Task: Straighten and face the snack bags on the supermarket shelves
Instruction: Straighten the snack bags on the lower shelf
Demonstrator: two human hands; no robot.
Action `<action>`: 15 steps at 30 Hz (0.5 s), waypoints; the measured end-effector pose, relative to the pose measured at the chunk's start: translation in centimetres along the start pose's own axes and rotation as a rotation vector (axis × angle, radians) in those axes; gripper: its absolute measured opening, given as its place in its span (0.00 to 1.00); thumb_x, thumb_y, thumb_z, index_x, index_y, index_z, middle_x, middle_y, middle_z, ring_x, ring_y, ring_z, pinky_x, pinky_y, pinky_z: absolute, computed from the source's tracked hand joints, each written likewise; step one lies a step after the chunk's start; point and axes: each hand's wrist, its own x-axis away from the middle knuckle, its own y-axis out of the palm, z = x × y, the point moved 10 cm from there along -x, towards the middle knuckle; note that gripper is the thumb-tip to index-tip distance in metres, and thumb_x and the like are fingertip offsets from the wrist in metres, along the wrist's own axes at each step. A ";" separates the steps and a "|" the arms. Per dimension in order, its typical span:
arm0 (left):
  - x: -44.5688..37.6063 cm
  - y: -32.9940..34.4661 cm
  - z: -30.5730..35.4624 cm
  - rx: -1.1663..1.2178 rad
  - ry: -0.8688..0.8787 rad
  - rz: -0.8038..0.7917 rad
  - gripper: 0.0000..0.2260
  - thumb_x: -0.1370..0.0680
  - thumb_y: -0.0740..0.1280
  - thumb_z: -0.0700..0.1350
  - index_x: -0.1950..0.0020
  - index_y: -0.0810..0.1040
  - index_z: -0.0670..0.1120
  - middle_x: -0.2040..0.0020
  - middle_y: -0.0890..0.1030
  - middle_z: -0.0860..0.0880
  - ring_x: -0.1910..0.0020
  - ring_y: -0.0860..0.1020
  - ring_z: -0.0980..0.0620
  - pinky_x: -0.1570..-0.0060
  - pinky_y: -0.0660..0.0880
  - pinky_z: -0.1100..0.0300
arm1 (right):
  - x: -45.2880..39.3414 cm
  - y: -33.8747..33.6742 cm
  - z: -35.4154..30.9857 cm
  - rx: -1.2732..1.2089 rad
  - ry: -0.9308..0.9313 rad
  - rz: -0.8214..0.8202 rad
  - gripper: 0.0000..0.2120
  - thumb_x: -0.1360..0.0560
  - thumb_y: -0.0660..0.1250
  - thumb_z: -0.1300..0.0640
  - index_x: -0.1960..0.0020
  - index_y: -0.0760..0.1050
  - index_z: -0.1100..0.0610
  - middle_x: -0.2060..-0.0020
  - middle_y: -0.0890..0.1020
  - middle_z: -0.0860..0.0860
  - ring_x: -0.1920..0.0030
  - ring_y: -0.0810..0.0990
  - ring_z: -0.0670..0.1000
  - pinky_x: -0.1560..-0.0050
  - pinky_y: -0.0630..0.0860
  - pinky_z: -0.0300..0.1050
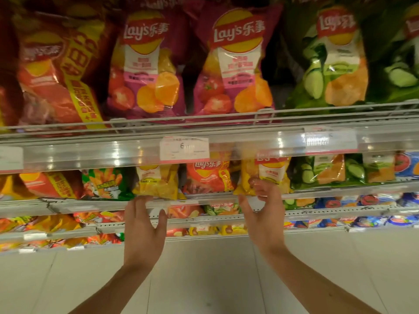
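Observation:
Two yellow chip bags stand on the second shelf. My left hand (144,225) is raised just below the left yellow bag (158,182), fingers straight and spread, tips near its bottom edge. My right hand (263,209) reaches up to the right yellow bag (260,175), with its fingertips touching the bag's lower front and the thumb spread to the left. A red chip bag (209,175) stands between the two yellow bags. Above, two purple tomato-flavour bags (145,64) (235,62) face forward on the upper shelf.
A clear price rail (113,152) with a white label (184,148) runs across the upper shelf edge. Orange-red bags (56,73) stand at upper left, green cucumber bags (335,57) at upper right. A green snack bag (106,183) and more cucumber bags (326,169) flank the second shelf. Lower shelves hold small packets.

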 end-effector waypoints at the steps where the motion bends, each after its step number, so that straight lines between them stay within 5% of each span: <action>1: -0.7 -0.9 -0.8 0.022 -0.017 0.022 0.17 0.22 0.68 0.43 0.34 0.72 0.41 0.38 0.71 0.45 0.40 0.72 0.49 0.43 0.74 0.55 | 0.2 1.4 -0.8 -0.008 -0.002 -0.039 0.21 0.27 0.76 0.54 0.38 0.71 0.52 0.45 0.78 0.49 0.43 0.77 0.50 0.42 0.78 0.53; 4: -3.2 -3.1 -2.5 0.064 -0.035 0.063 0.20 0.22 0.69 0.43 0.32 0.70 0.41 0.36 0.71 0.45 0.42 0.65 0.61 0.44 0.69 0.62 | 0.0 5.5 -2.7 -0.019 0.017 -0.146 0.24 0.29 0.75 0.42 0.39 0.67 0.38 0.42 0.76 0.44 0.39 0.76 0.47 0.38 0.75 0.46; 9: -7.8 -2.2 -3.8 0.274 -0.038 -0.097 0.17 0.24 0.72 0.51 0.40 0.71 0.50 0.48 0.75 0.47 0.50 0.74 0.50 0.47 0.75 0.55 | -2.3 10.8 -2.1 0.095 0.141 -0.200 0.48 0.37 0.81 0.39 0.25 0.60 0.49 0.34 0.69 0.48 0.32 0.66 0.49 0.32 0.70 0.50; 12: -9.9 0.2 -4.9 0.395 -0.138 -0.227 0.21 0.28 0.75 0.55 0.42 0.68 0.59 0.48 0.78 0.55 0.50 0.77 0.60 0.49 0.73 0.67 | -4.1 12.2 -0.6 0.156 0.211 -0.179 0.56 0.40 0.83 0.39 0.22 0.55 0.51 0.32 0.68 0.52 0.30 0.65 0.53 0.27 0.67 0.53; 15: -11.7 2.9 -6.3 0.409 -0.231 -0.372 0.28 0.29 0.77 0.54 0.33 0.72 0.50 0.43 0.80 0.55 0.41 0.77 0.53 0.41 0.71 0.61 | -5.4 13.0 0.4 0.093 0.220 -0.194 0.56 0.42 0.83 0.40 0.24 0.55 0.49 0.32 0.72 0.49 0.30 0.70 0.51 0.28 0.69 0.49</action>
